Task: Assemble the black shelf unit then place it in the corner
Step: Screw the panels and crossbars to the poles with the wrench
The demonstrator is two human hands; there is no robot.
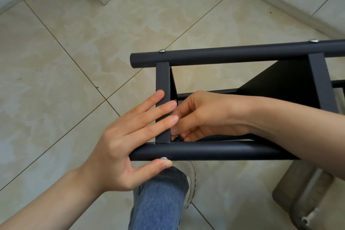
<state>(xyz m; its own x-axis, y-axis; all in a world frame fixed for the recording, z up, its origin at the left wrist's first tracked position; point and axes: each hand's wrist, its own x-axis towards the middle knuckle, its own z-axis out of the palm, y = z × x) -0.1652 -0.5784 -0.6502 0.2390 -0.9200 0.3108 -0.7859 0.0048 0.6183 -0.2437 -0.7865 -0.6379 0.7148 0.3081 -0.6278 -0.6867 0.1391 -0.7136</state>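
Beige tiled floor (pixel 74 61): my left hand (pixel 119 142) presses flat on the black metal shelf unit (pixel 224 56); my right hand (pixel 205 115) curls, grasp indiscernible.

Bare tiled floor (pixel 56 80) takes up the left half of the frame, open to a hand. At centre right the black shelf unit (pixel 321 80) blocks the way. Between its upper tube (pixel 237 53) and lower tube (pixel 214 150) is a narrow window, closed on the left by a flat crossbar (pixel 162 82) and on the right by a black panel (pixel 280 84). The right hand (pixel 209 115) fills its lower part, and the left hand (pixel 128 136) lies across the crossbar. A knee in jeans (pixel 160 198) and a grey object (pixel 302 198) crowd the bottom edge.
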